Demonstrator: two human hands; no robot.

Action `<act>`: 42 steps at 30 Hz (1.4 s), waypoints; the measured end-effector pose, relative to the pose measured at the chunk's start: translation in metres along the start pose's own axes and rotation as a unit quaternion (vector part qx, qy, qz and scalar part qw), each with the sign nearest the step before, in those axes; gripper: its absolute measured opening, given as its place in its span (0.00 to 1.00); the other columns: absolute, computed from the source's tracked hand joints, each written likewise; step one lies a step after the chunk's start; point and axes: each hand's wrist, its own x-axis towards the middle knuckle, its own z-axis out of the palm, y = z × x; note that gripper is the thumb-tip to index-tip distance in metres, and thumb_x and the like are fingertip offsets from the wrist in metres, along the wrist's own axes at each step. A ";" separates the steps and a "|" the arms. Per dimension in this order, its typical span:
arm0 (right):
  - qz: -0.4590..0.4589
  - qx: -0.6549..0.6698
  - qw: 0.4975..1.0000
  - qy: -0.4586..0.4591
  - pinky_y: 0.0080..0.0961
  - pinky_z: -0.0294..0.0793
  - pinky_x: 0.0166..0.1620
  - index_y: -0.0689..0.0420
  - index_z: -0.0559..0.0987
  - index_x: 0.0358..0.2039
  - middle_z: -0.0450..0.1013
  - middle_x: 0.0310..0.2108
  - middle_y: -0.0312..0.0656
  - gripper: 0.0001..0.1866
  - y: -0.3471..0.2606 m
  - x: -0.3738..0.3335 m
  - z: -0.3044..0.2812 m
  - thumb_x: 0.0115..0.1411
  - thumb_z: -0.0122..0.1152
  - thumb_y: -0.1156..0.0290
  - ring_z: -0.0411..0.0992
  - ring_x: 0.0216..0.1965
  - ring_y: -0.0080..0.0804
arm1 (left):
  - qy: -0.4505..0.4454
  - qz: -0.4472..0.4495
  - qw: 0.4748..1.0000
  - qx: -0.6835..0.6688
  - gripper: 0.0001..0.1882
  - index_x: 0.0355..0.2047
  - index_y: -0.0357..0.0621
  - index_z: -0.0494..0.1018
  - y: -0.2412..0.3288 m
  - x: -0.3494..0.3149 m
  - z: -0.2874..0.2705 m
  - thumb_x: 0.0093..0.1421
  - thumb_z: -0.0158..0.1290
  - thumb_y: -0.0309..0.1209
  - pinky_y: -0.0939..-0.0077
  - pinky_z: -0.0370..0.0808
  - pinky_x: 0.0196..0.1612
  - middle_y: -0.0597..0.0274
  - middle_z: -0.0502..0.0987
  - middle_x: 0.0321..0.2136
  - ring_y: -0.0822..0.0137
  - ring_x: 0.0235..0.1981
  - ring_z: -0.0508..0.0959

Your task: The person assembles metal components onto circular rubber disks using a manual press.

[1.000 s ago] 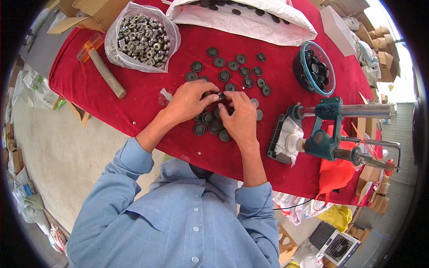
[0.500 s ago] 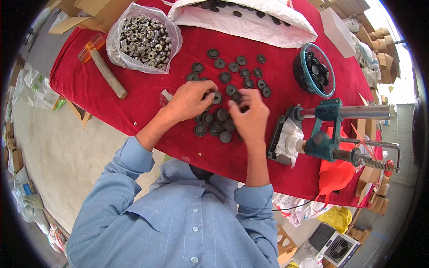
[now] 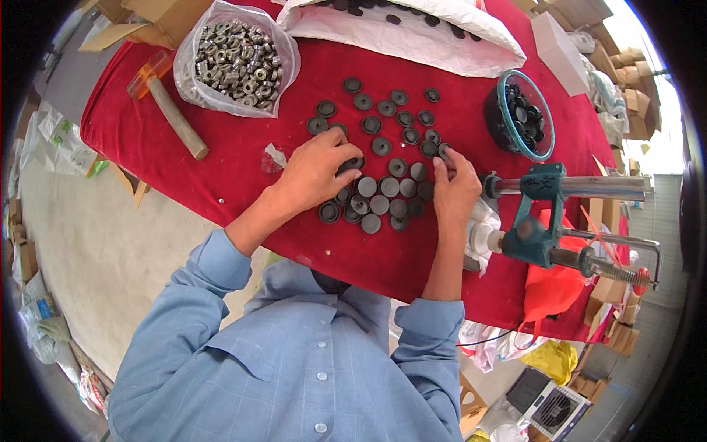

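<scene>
Many round black caps lie on the red cloth: some spread apart, like the cap [image 3: 370, 125] toward the back, others crowded together, like the cap [image 3: 370, 223] nearer to me. My left hand [image 3: 313, 169] is closed, thumb and fingers pinching a dark cap [image 3: 352, 163] at the crowd's left side; its fingers partly hide it. To the right, my right hand [image 3: 455, 188] has thumb and forefinger closed on another cap [image 3: 442, 151] at the right end of the spread-out ones.
A teal hand press [image 3: 541, 214] stands at the right; a clear tub [image 3: 551, 140] of black caps lies behind it. At the back are a bag of metal bearings [image 3: 239, 62] and a white sack [image 3: 412, 48]. A wooden-handled mallet [image 3: 177, 118] lies left on the red cloth [image 3: 243, 169].
My right hand has moved right, from the middle of the caps to their right edge, uncovering several grey-faced caps. My left hand stays nearly in place, its cap now tilted differently.
</scene>
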 end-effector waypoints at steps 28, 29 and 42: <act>-0.157 -0.056 0.985 -0.039 0.45 0.75 0.51 0.59 0.81 0.44 0.74 0.45 0.48 0.15 -0.004 -0.024 -0.003 0.55 0.65 0.82 0.75 0.47 0.52 | -0.020 -0.104 0.994 -0.039 0.12 0.42 0.41 0.78 0.000 -0.020 -0.014 0.59 0.66 0.29 0.53 0.79 0.38 0.53 0.75 0.38 0.47 0.37 0.81; -0.168 -0.071 0.983 -0.011 0.45 0.75 0.51 0.58 0.82 0.45 0.74 0.45 0.48 0.15 -0.006 -0.023 -0.001 0.56 0.65 0.81 0.75 0.47 0.51 | -0.020 -0.104 0.994 -0.038 0.12 0.42 0.41 0.78 -0.002 -0.021 -0.011 0.59 0.66 0.29 0.53 0.79 0.38 0.53 0.75 0.38 0.47 0.37 0.81; -0.151 -0.055 0.985 -0.067 0.44 0.75 0.47 0.56 0.84 0.47 0.76 0.41 0.45 0.16 -0.029 -0.021 0.017 0.57 0.73 0.70 0.77 0.45 0.47 | -0.037 -0.038 0.999 -0.001 0.18 0.47 0.40 0.80 0.005 -0.019 -0.014 0.57 0.68 0.30 0.57 0.78 0.41 0.52 0.75 0.42 0.50 0.40 0.80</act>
